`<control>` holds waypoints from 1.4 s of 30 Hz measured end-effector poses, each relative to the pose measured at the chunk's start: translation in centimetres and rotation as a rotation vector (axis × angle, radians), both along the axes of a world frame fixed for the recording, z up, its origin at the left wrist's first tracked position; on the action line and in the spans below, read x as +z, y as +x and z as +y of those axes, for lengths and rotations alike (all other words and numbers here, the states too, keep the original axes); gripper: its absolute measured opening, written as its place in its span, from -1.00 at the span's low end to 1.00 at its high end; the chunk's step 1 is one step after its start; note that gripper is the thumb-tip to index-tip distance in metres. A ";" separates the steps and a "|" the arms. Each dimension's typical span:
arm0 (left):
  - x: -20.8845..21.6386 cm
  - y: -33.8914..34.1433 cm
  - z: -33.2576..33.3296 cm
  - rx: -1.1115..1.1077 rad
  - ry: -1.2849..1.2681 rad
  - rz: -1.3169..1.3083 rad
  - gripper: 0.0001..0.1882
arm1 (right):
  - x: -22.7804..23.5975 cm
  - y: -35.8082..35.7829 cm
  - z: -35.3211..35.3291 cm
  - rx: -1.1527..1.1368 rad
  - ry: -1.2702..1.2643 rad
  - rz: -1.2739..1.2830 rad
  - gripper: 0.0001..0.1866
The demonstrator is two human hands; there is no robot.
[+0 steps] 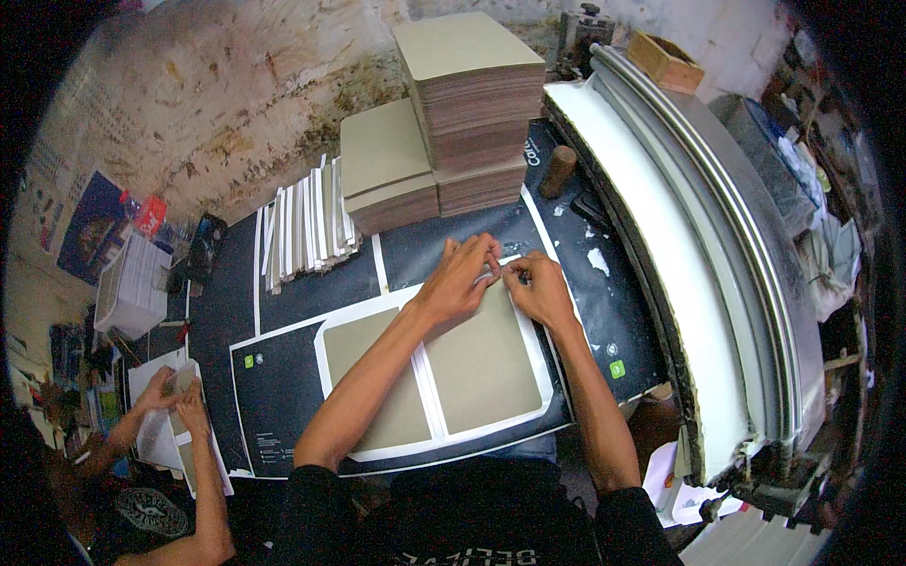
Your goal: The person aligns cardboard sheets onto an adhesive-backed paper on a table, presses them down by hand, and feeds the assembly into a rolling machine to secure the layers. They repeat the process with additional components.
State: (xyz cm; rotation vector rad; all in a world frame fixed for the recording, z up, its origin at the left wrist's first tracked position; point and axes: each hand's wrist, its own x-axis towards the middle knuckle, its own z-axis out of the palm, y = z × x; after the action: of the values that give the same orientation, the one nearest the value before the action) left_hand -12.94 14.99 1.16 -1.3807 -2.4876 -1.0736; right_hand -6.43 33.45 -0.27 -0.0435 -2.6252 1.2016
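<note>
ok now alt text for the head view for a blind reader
A person's left hand and right hand meet at the top edge of a flat, white-bordered grey-brown board, beside a matching one, on a black-covered table. Behind rise grey-brown board stacks.

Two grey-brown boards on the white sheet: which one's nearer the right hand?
The right board: the right hand is by its far right corner. The left board lies beyond a white strip, partly hidden by the left forearm.
</note>
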 end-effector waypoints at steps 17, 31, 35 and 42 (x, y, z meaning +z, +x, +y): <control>0.2 4.4 -3.0 -0.039 -0.348 0.190 -0.20 | 1.0 0.2 1.6 0.022 -0.088 -0.099 -0.74; 1.9 -1.4 0.4 -0.093 -0.195 -0.115 -0.34 | 0.6 1.3 0.7 0.021 -0.078 -0.062 -0.83; 1.7 -1.7 0.7 -0.118 -0.225 -0.044 -0.30 | 0.5 0.9 0.8 0.029 -0.036 -0.055 -0.82; 0.7 -1.7 0.6 -0.126 -0.156 -0.115 -0.41 | 0.7 0.7 0.8 0.000 -0.012 -0.120 -0.77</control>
State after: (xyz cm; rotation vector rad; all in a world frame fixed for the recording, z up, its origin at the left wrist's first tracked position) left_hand -14.61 15.61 1.90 -1.5795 -2.6478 -1.0287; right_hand -5.75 34.21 0.39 -0.1205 -2.7202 1.2514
